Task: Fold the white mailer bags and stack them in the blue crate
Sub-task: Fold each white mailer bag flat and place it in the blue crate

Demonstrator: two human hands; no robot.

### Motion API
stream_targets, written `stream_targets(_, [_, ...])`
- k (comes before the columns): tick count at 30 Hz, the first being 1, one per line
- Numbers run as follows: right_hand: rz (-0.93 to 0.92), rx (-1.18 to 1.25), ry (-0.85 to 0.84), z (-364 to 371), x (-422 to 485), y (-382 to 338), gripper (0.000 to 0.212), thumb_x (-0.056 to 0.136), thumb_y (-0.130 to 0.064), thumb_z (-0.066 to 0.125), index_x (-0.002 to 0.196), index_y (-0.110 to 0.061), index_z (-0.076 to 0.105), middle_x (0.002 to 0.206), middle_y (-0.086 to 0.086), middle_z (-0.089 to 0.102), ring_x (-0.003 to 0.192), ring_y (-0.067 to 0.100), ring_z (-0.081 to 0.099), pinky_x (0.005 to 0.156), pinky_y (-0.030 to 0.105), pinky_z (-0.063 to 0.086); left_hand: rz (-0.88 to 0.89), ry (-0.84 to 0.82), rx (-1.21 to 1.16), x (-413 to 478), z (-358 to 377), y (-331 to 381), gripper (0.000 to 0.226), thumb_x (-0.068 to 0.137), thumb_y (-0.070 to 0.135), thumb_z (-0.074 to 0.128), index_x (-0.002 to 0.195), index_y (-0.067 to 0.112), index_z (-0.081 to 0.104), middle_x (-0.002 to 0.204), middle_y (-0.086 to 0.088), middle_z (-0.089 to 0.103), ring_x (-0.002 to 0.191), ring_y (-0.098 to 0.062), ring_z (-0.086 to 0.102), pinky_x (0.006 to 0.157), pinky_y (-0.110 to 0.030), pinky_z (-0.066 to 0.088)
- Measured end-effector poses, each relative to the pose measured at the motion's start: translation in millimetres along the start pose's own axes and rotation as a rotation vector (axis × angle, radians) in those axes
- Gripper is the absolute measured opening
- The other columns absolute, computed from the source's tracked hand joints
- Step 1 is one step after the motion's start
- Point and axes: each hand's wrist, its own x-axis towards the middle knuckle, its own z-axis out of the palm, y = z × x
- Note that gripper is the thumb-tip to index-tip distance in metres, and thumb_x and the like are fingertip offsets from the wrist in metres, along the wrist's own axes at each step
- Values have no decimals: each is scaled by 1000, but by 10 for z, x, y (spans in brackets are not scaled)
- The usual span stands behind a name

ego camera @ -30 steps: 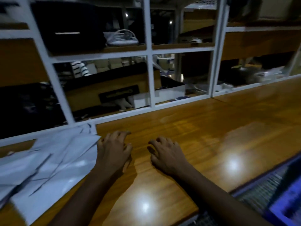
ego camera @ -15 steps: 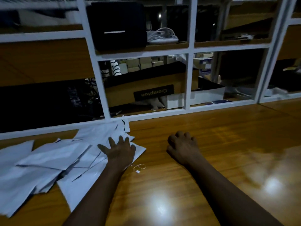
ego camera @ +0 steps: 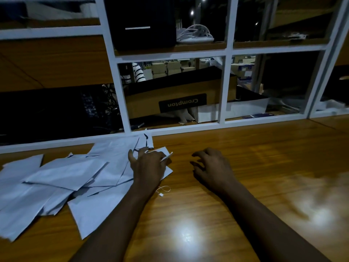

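Several white mailer bags [ego camera: 66,174] lie in a loose overlapping pile on the left of the wooden table [ego camera: 255,157]. My left hand [ego camera: 147,167] is on the right end of the pile. Its fingers are curled and pinch the raised edge of the topmost mailer bag [ego camera: 167,157]. My right hand [ego camera: 211,169] hovers just over the bare wood to the right of the pile, fingers loosely curled, holding nothing. The blue crate is out of view.
A small white tag on a string [ego camera: 163,190] lies on the table below my left hand. A white shelf frame [ego camera: 222,91] borders the table's far side, with a cardboard box [ego camera: 181,103] and a black box [ego camera: 139,21] behind it.
The view swung left, bringing the pile into view and the crate out. My left hand moved onto the pile, curled its fingers and lifted a bag's edge. The right hand stayed beside it.
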Motion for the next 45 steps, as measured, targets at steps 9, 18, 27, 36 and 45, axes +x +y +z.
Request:
stream_targets(9, [-80,76,121,11,-33,-32,25,86,-38,70,110,-30,67,117,-5,56,108,17,49,84,37,46,220,-27,-300,-179,20,419,20,88,46,67,104,34,73,110,15,70,115,-14,52,99,-41,27])
stream_targets(18, [153,-6,14,-171,-68,164,28,77,-34,62,105,-29,63,119,-2,54,113,24,45,88,38,39,150,-296,16,-209,-38,310,63,91,65,21,145,39,38,155,6,34,141,-24,26,113,-50,15])
stream_targets(27, [55,-139,-104,-93,-91,-39,52,96,-48,45,145,-30,42,147,4,44,132,26,41,103,43,38,190,-343,-197,-223,14,494,52,99,29,50,149,24,38,153,-2,38,138,-21,35,109,-34,35])
stream_targets(36, [209,-225,-173,-120,-155,168,48,95,-47,39,136,-23,45,142,11,45,137,37,34,111,62,24,214,-404,12,-201,164,674,55,100,48,39,152,34,30,159,1,29,143,-27,27,117,-47,23])
stream_targets(45, [231,-316,-227,-357,-202,987,90,73,-69,-5,151,-39,30,158,6,34,143,33,30,115,53,23,516,-500,-2,-2,384,1280,55,101,51,26,152,32,31,157,-2,31,138,-29,31,110,-45,32])
